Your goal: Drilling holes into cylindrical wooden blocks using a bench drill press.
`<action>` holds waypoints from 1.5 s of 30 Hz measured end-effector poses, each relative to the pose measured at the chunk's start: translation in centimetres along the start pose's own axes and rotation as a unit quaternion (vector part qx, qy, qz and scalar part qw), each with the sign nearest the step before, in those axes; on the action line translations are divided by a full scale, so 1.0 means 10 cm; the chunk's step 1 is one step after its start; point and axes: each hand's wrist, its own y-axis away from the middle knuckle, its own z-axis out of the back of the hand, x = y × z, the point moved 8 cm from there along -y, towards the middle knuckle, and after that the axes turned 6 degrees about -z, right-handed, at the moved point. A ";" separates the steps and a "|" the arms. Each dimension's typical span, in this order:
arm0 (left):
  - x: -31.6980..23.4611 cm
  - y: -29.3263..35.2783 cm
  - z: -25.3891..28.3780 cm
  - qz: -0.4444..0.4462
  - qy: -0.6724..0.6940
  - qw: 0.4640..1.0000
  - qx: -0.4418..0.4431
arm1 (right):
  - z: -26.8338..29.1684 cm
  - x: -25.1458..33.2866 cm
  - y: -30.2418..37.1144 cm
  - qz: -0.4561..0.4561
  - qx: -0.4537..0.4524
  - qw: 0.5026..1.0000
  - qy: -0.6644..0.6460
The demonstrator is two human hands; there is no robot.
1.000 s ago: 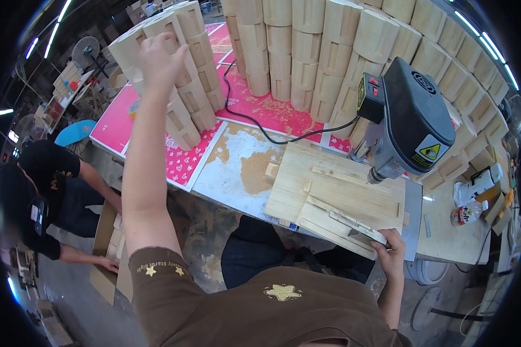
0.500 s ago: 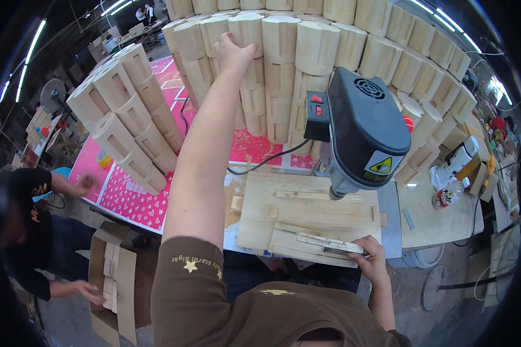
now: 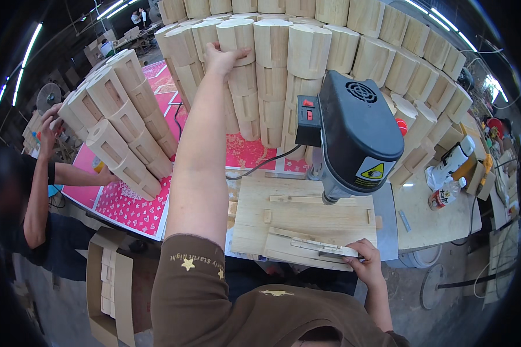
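Note:
My left hand [image 3: 221,61] reaches far forward, its thumb and fingers spread round the sides of a pale wooden block [image 3: 236,37], topmost in its column. That block has a rounded, lobed top and a flat groove down its front. Near the lower edge, my right hand [image 3: 366,261] grips the end of a light-coloured bar [image 3: 324,247] lying over the wooden jig board [image 3: 312,217]. Strips of wood are fixed on the board. Above its far right side stands a dark drill press head [image 3: 362,130] with red switches and a yellow warning label.
Tall stacks of wooden blocks [image 3: 376,61] wall the back; another stack [image 3: 124,118] stands left on a pink patterned sheet [image 3: 127,211]. A co-worker's hands touch that stack. A carton [image 3: 124,303] holds wooden pieces. A bottle [image 3: 446,194] stands right. A black cable [image 3: 266,163] crosses the table.
My left hand has closed round the sides of the top block. My right hand stays on the bar. The co-worker's hands have moved from beside the carton up to the left stack.

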 end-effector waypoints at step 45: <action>-0.23 4.77 0.10 -0.045 0.026 0.967 0.249 | 0.21 -0.24 -0.42 0.059 -0.025 0.996 0.064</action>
